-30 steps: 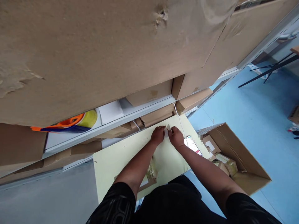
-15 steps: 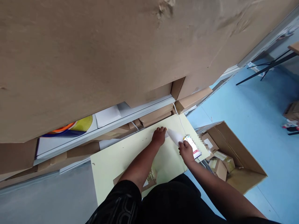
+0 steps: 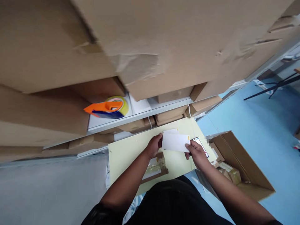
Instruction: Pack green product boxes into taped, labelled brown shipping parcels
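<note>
Sheet (image 3: 175, 142) is held above bench (image 3: 124, 156); grip of left hand (image 3: 153, 146) is clamped on one edge, that of right hand (image 3: 196, 152) on the other. Phone (image 3: 202, 145) on bench is partly hidden by right hand.

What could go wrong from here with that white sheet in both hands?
1. The white sheet is pinched only at its ends by the left hand and right hand, above the table; it may crease or slip.
2. The phone lies at the table's right edge, beside the right hand; a nudge could push it toward the open carton on the floor.
3. The white cable runs down toward the phone; a hand might snag it.
</note>
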Tool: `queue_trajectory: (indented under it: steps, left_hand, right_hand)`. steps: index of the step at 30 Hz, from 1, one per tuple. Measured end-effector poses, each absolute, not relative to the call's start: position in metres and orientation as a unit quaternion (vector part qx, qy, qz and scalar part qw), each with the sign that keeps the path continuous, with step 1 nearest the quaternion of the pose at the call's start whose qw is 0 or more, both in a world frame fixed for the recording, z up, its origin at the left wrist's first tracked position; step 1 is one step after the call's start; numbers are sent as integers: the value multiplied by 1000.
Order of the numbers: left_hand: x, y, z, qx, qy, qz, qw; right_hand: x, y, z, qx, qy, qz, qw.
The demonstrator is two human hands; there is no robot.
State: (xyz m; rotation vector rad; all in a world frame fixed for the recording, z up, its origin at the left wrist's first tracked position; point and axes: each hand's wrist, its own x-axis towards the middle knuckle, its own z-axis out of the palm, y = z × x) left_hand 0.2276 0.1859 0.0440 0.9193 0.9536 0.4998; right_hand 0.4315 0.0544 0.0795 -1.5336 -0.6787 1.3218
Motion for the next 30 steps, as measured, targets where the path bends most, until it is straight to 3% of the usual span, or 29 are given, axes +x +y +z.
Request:
queue_trajectory:
  steps: [7,9,12,15,18,22,30]
  left_hand:
    - [124,138,116,395,409,306,764]
    - [99,126,127,425,412,323,738]
    - [67,109,138,467,420,332,704]
    - [42,93,146,481,419,332,695]
    - [26,80,154,477,399,341,705]
    - [13,70,163,460,361,368,723]
    - [5,66,171,387,326,403,762]
  right_hand:
    - [363,72,112,-586,-306,612,434]
    - [341,70,118,-634,-370,526,430]
    - [307,56,131,-691,-512,256,442]
    - [267,37,148,-601,-682,92,406]
    - [225,23,161,-490,-805,53,330]
    - [186,18,162,-479,-833,12,276]
    - [185,9,163,-452,-843,-15,291]
